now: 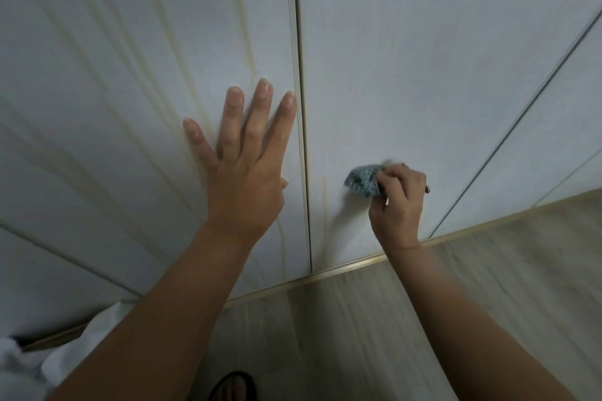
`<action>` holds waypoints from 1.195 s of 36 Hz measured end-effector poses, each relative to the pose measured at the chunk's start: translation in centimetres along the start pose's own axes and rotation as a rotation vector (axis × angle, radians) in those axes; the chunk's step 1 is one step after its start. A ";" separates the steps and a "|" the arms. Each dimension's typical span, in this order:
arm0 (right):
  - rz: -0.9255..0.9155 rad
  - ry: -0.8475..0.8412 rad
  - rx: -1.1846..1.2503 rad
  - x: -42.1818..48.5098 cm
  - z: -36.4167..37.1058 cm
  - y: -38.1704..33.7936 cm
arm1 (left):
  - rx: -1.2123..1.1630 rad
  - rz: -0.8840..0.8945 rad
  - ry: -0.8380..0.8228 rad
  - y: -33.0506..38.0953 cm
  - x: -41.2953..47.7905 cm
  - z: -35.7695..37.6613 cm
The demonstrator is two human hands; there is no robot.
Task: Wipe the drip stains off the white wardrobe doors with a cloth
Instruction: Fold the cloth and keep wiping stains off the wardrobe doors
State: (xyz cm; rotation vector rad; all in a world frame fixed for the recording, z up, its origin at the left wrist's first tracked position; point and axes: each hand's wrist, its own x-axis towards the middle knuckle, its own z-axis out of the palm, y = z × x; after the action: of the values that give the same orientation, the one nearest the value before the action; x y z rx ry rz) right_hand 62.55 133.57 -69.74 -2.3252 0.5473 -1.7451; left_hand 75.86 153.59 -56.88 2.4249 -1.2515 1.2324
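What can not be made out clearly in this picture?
Head view:
cloth: partly hidden by the right hand, blurred.
left door under the left hand: stains there covered.
door tops: cut off by the upper edge.
white fabric, lower left: cut off, unidentifiable.

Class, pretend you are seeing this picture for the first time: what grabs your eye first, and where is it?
The left hand lies flat, fingers spread, on the left door, over yellowish drip streaks. Right of the seam, the right hand grips a blue-grey cloth against the lower part of the next door.
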 end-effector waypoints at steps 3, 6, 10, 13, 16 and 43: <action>0.054 -0.209 -0.094 -5.0 0.5 2.3 | -0.002 0.000 0.014 0.0 0.1 0.1; 0.108 -0.352 -0.095 -7.4 0.4 3.7 | 0.006 0.000 0.018 0.0 0.2 0.1; 0.106 -0.218 -0.002 -5.9 0.5 2.8 | 0.011 0.010 0.031 0.0 0.2 0.2; 0.110 -0.113 0.043 -4.5 0.9 1.2 | 0.006 0.008 0.030 0.0 0.1 0.2; 0.098 -0.092 0.022 -4.8 1.3 1.1 | 0.010 0.007 0.023 0.1 0.1 0.2; 0.013 0.168 0.171 7.0 0.2 -7.4 | 0.032 -0.036 -0.047 -0.3 -1.4 -0.6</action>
State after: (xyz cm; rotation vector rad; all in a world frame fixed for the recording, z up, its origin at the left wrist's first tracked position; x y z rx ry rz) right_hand 65.78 137.58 -60.90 -2.0697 0.4185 -1.9122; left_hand 75.34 154.90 -57.44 2.5019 -1.2042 1.2023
